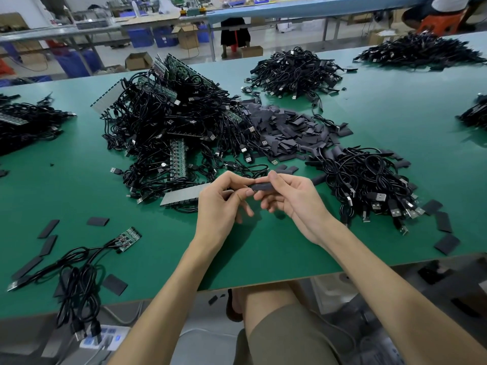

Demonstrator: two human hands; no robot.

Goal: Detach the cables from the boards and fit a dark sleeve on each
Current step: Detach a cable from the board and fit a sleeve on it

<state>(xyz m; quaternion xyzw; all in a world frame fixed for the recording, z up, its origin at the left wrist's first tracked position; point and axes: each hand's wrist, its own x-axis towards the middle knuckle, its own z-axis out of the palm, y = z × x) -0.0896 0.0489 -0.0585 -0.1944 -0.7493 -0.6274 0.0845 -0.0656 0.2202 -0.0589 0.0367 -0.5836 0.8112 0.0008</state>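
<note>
- Green table [263,254] in a workshop, with blue crates [139,38] and a cardboard box [188,35] on the floor behind it.
- Both hands meet above the table's near middle, holding one dark sleeve [263,186] between them.
- The left hand [224,204] has its fingers curled and pinches the sleeve's left end with thumb and forefinger.
- The right hand [292,198] pinches the sleeve's right part between thumb and forefinger, its other fingers loosely bent below.
- A big tangle of cables and boards [174,122] lies beyond the hands, to the left.
- A heap of loose sleeves [287,133] sits just right of that tangle.
- A bundle of cables [369,185] with USB plugs lies to the right.
- A small board [129,238] with cables attached lies front left, flat sleeves scattered near it.
</note>
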